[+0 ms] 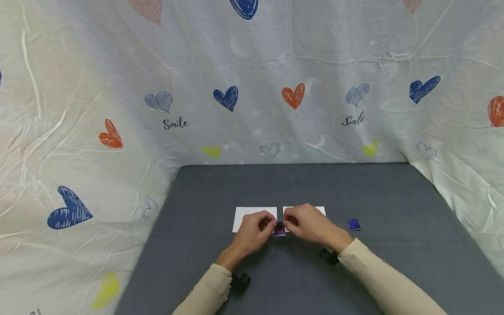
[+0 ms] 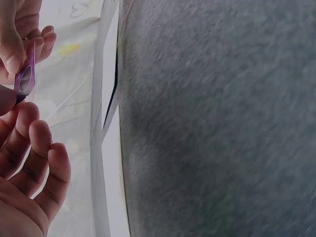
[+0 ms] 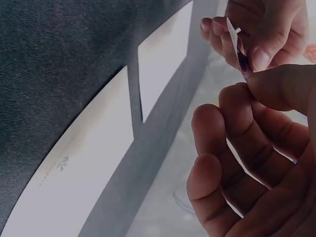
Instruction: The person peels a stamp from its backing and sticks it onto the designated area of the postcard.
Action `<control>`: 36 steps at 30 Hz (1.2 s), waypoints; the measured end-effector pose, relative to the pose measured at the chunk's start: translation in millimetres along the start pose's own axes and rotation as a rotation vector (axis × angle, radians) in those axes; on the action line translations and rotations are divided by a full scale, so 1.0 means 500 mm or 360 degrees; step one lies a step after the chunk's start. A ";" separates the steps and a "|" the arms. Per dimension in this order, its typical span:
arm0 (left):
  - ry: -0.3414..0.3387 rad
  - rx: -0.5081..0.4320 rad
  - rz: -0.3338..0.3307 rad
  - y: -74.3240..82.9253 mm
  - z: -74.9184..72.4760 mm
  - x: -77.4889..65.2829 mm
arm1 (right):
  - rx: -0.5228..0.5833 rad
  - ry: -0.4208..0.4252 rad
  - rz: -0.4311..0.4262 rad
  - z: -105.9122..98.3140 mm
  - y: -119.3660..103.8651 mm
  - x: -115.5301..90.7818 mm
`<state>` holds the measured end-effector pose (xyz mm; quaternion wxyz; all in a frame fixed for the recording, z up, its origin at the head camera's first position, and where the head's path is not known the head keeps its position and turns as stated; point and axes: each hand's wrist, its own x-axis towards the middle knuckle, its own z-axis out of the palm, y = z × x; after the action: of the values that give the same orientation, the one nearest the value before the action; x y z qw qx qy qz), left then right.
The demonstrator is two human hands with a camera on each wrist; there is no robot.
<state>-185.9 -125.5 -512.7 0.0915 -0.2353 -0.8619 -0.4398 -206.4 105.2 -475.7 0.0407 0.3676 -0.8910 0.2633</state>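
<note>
A small, flat purple packet (image 1: 279,232) with a dark round mark is held up between both hands. My left hand (image 1: 252,232) pinches its left side between thumb and forefinger. At the opposite side, my right hand (image 1: 311,224) pinches it the same way. Seen edge-on in the right wrist view, the packet (image 3: 242,61) shows a pale, jagged edge. The left wrist view shows its purple face (image 2: 31,61) and an oval mark, with the other left fingers loosely curved below.
Two white cards lie side by side on the grey table (image 1: 204,192): a left card (image 1: 250,214) and a right card (image 1: 320,210), partly behind the right hand. Another blue-purple packet (image 1: 354,224) lies farther right. A heart-printed white cloth (image 1: 256,118) hangs behind the table.
</note>
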 end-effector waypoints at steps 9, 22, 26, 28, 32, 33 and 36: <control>0.0067 0.0048 -0.0030 0.002 -0.023 0.019 | 0.0060 -0.0014 0.0019 -0.016 -0.001 0.026; 0.0186 0.0147 -0.0068 -0.001 -0.048 0.051 | 0.0122 0.0028 0.0009 -0.023 0.002 0.073; 0.0211 0.0171 -0.0077 -0.001 -0.052 0.061 | 0.0123 0.0029 0.0037 -0.023 0.005 0.085; 0.0214 0.0173 -0.0091 -0.001 -0.053 0.064 | 0.0115 0.0029 0.0049 -0.023 0.007 0.090; 0.0223 0.0198 -0.0139 -0.003 -0.054 0.071 | 0.0095 0.0018 0.0080 -0.020 0.011 0.098; 0.0227 0.0203 -0.0145 -0.004 -0.053 0.072 | 0.0092 0.0015 0.0088 -0.019 0.012 0.099; 0.0241 0.0228 -0.0161 -0.005 -0.051 0.076 | 0.0089 0.0009 0.0110 -0.016 0.016 0.104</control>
<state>-221.4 -134.9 -485.2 0.1507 -0.1506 -0.8925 -0.3976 -250.4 81.0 -458.3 0.0238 0.3368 -0.8953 0.2905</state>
